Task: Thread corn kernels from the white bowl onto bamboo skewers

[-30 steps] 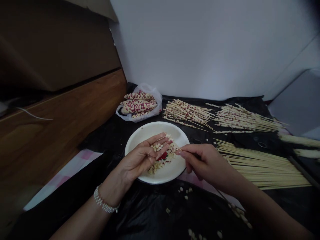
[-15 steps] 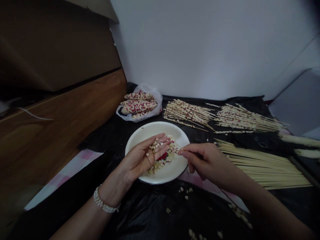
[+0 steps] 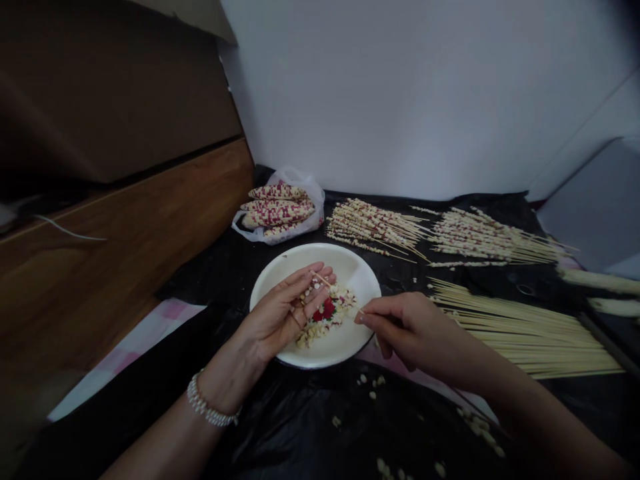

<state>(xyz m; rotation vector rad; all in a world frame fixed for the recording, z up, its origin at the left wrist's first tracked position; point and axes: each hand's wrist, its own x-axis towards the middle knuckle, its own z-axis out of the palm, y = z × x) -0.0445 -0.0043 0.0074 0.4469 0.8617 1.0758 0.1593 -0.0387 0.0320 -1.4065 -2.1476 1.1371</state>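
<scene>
Over the white bowl (image 3: 270, 273), my left hand (image 3: 293, 307) is palm up with its fingers slightly curled, and loose corn kernels (image 3: 316, 287) lie in it. My right hand (image 3: 400, 327) pinches a thin wooden skewer (image 3: 323, 278) at the bowl's right edge. The skewer points left, its tip over my left fingers; whether kernels are threaded on it is too small to tell. More pale and dark red kernels (image 3: 345, 303) lie in the bowl, around a red printed pattern (image 3: 325, 311) on its bottom.
A plastic bag (image 3: 300, 179) with speckled corn cobs (image 3: 279, 212) stands behind the bowl. Threaded skewers lie in two piles (image 3: 375, 223) (image 3: 475, 237) behind and right. Bare skewers (image 3: 530, 333) lie at right. Several kernels (image 3: 480, 427) are scattered on black plastic in front.
The fingers of my left hand have curled in a little. The skewer's tip has moved left, further over my left fingers, while my right hand has stayed almost in place.
</scene>
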